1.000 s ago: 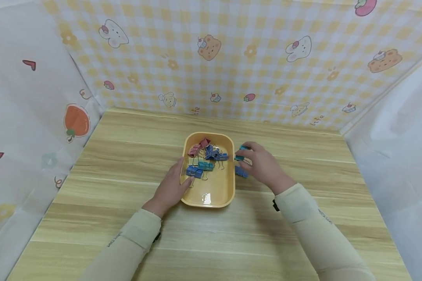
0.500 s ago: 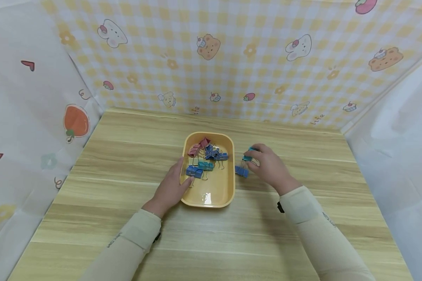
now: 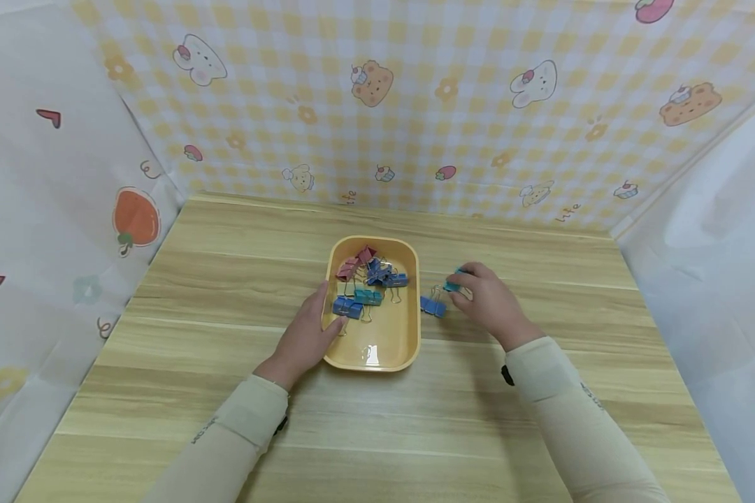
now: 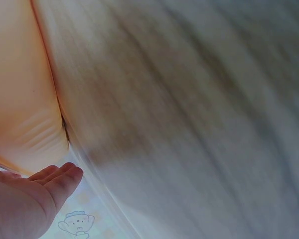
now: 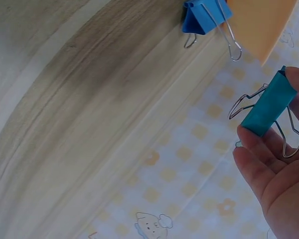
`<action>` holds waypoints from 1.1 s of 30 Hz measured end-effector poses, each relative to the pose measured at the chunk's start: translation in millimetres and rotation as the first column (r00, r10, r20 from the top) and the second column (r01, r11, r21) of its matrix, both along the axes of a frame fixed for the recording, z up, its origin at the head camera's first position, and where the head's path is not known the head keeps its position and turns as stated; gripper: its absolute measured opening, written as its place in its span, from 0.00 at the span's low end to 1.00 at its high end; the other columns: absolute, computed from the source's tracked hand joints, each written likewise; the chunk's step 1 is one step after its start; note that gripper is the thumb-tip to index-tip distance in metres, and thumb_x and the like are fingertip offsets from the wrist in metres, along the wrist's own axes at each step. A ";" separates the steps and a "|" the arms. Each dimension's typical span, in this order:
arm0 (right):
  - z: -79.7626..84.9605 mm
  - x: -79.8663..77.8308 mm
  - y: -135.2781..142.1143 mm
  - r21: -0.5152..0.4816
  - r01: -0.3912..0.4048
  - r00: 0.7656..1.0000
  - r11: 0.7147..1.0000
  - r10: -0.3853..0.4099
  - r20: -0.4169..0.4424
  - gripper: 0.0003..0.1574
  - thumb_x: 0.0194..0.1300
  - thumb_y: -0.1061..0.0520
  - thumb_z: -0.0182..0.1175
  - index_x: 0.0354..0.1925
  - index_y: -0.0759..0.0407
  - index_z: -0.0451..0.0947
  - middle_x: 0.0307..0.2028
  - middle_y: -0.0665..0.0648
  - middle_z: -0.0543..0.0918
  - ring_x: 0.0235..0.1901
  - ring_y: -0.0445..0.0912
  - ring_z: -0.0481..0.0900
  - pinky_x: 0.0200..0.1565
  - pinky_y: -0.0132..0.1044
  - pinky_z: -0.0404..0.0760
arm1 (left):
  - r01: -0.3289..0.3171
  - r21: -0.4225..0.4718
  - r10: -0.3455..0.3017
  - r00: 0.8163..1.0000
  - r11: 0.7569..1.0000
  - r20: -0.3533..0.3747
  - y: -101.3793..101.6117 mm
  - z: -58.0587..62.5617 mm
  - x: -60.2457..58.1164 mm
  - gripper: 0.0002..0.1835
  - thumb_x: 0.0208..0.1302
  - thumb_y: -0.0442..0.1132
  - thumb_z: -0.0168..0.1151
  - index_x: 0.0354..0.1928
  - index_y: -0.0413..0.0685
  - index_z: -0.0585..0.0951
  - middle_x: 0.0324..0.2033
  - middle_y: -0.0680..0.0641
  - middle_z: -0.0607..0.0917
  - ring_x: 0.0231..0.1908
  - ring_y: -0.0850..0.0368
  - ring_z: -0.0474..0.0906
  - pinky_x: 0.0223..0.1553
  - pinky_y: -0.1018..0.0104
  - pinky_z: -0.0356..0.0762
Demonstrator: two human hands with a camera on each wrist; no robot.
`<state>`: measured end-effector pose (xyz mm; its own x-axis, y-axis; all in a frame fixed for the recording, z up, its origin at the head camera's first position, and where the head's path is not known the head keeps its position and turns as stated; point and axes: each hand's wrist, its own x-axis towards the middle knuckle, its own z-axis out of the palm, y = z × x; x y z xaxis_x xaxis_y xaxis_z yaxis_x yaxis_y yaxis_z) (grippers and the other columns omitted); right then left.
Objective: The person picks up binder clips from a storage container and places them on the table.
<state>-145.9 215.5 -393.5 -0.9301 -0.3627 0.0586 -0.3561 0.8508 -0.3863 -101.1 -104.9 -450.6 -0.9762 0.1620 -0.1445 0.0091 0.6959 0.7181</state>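
Observation:
My left hand (image 3: 302,341) holds the left wall of a yellow plastic tray (image 3: 384,346), its thumb over the rim. In the left wrist view, fairly straight fingers (image 4: 62,181) lie beside the tray's outer wall (image 4: 25,89). To the right of the tray, my right hand (image 3: 493,304) pinches a teal binder clip (image 5: 270,105) by its body's two ends; both wire handles stick out. A blue binder clip (image 3: 433,307) lies on the table between tray and right hand, handles upward. Inside the tray are red clips (image 3: 349,269), blue clips (image 3: 348,308) and another teal clip (image 3: 368,297).
The wood-grain table (image 3: 377,440) spreads around the tray. A yellow checked cloth (image 3: 415,119) hangs behind it, with pale printed sheets (image 3: 44,230) at the sides. A pale yellow clip (image 3: 346,288) lies partly covered in the tray.
My right hand has moved right and slightly nearer, away from the tray's edge, with the teal binder clip. The blue clip beside the tray shows more fully. The left hand and tray stay put.

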 end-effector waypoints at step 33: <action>-29.4 -3.0 12.4 0.097 0.075 0.988 0.992 -0.087 0.126 0.20 0.66 0.57 0.61 0.55 0.64 0.79 0.57 0.71 0.73 0.51 0.62 0.75 0.50 0.54 0.79 | -0.006 -0.002 0.006 1.000 1.000 0.019 0.7 -1.2 -1.4 0.44 0.70 0.50 0.54 0.76 0.44 0.43 0.72 0.34 0.55 0.70 0.38 0.54 0.69 0.44 0.54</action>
